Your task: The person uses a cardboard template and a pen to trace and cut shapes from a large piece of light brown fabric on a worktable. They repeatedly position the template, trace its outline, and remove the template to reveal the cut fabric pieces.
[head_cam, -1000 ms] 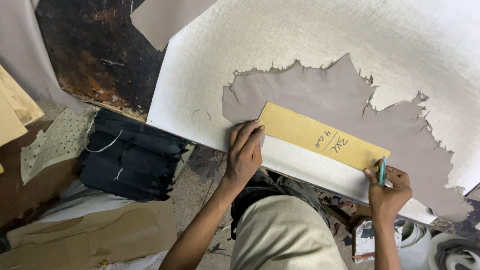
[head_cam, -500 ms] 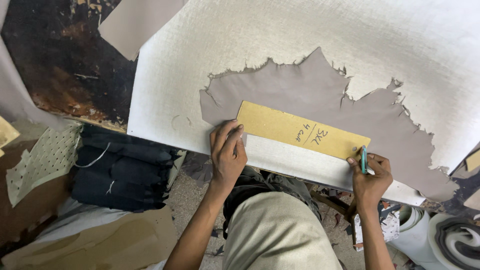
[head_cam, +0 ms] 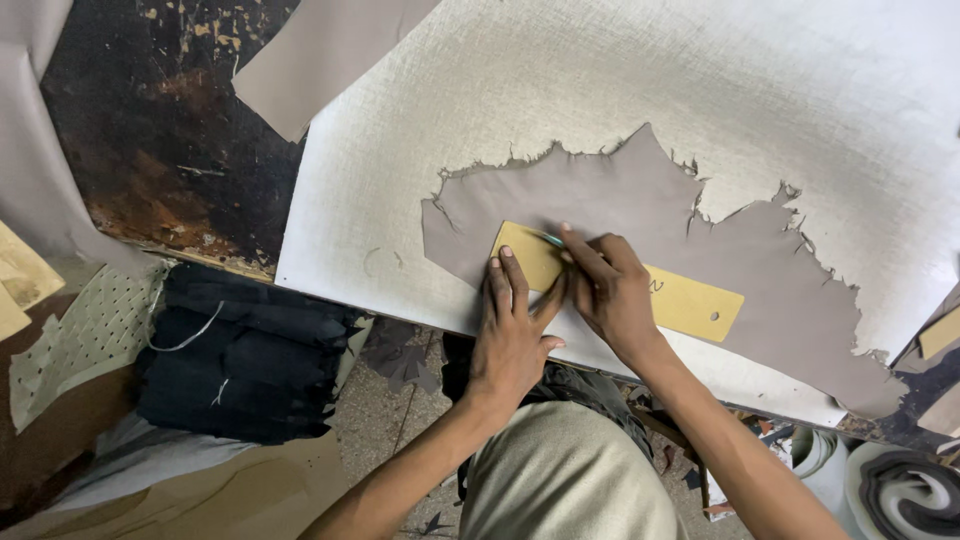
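Left hand (head_cam: 513,325) lies flat, fingers spread, pinning the yellow template (head_cam: 690,300) on grey leather (head_cam: 640,200); right hand (head_cam: 612,290) grips a green pen (head_cam: 551,240). Advised: press firmly, trace tight against the edge.

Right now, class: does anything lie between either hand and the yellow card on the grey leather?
Nothing visible does. The left hand presses flat on the card near its left end, and the right hand rests on it too, holding a teal pen at the card's upper edge. The leather lies under the card.
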